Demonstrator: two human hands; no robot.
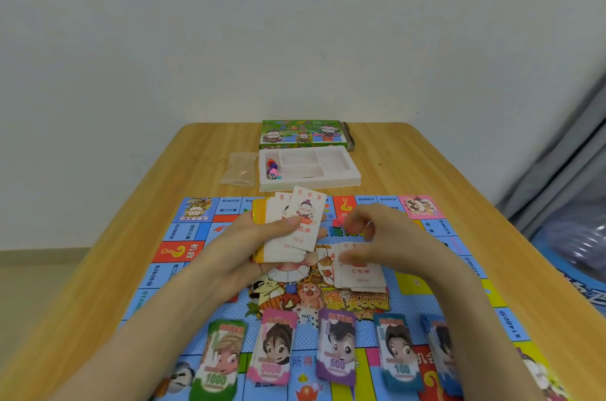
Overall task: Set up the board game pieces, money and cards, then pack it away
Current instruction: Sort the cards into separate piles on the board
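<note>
1. Money stacks, five, in a row along the near edge of the board (157, 272), apparently sorted by value so each can be picked out quickly: green 1000 stack (216, 364), pink 5000 stack (273, 348), purple 500 stack (337, 348), teal 100 stack (398, 354), and a blue stack (439, 351) whose figure is hidden by the right forearm.
2. Dealt pile (360, 276), white property cards, lying on the middle of the board just under the right hand. This looks like the card-sorting step of the set-up.
3. Right hand (390, 236), low over the dealt pile. The fingers are curled inward and bunched. The view is blurred here, so I cannot tell whether they pinch a card or hold nothing.
4. Left hand (249, 246), above the board's centre. It grips the deck (308, 207) from beneath, thumb pressed across the fanned top cards, likely to keep them from sliding while the top one is offered.
5. White tray (328, 182), beyond the board's far edge, compartments mostly vacant. The tokens and dice (272, 168) remain in its left compartment, not yet set out.
6. Clear bag (239, 168), flat, just left of the tray.
7. Green game box (301, 133), behind the tray at the far end of the wooden table (410, 164), kept out of the way for packing later.
</note>
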